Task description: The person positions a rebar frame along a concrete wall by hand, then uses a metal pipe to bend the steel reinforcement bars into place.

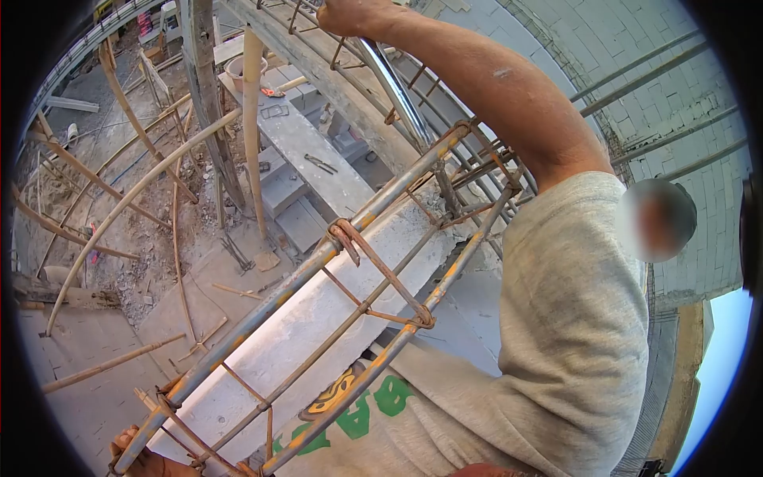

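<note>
A cage of rusty steel rebar (294, 278), tied with bent stirrups (381, 274), runs diagonally across the head view in front of my body. My left hand (147, 461), partly cut off at the lower left, has its fingers wrapped round the end of a rebar. At the top, my right hand (350, 16) is held far out, fingers curled, over another rebar cage. A shiny metal tube (397, 95) slopes down from beside its wrist. What the right fingers grip is hidden. A pale concrete beam (238, 381) lies beneath the near cage.
Wooden poles (252, 135) stand on the left above rubble-strewn ground. A plank (318, 159) carries bent metal pieces and a bucket (236, 71) sits near its far end. Long rebars (644, 71) stretch before a block wall (683, 135). My grey shirt (572, 318) is close to the cage.
</note>
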`<action>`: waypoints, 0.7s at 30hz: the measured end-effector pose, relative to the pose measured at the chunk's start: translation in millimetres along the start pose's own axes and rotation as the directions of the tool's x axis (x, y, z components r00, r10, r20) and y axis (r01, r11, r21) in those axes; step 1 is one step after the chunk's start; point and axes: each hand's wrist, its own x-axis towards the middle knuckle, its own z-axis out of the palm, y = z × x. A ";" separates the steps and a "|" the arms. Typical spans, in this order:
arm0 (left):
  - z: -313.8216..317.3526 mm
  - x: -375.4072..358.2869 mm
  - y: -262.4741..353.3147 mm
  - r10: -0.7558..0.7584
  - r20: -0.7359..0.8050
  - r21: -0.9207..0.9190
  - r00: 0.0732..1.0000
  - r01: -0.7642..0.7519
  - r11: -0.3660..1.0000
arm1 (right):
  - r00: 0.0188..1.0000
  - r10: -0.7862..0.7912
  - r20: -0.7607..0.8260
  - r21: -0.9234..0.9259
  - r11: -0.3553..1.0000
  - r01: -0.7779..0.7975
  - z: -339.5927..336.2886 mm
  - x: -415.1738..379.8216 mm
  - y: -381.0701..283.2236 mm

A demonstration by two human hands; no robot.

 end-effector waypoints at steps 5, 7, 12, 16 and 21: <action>8.7 -11.1 -6.2 -0.014 0.005 -0.045 1.000 0.014 0.999 | 0.984 0.090 0.157 0.065 0.993 -0.101 -5.2 16.1 -8.6; 14.0 -21.0 -11.1 -0.021 0.013 -0.081 1.000 0.022 0.996 | 0.984 0.144 0.109 0.062 0.987 -0.151 -2.3 28.3 -9.8; 8.0 -34.0 -15.3 -0.024 0.017 -0.138 1.000 0.026 0.990 | 0.902 0.322 0.288 0.190 0.904 -0.384 -10.4 26.0 -38.1; 8.4 -45.0 -13.8 -0.028 0.010 -0.155 1.000 0.029 0.988 | 0.922 0.326 0.208 0.057 0.937 -0.344 16.9 40.7 -54.2; 16.1 -54.9 -14.1 -0.035 0.029 -0.167 0.999 0.040 0.985 | 0.922 0.341 0.185 0.002 0.938 -0.347 52.4 45.1 -60.7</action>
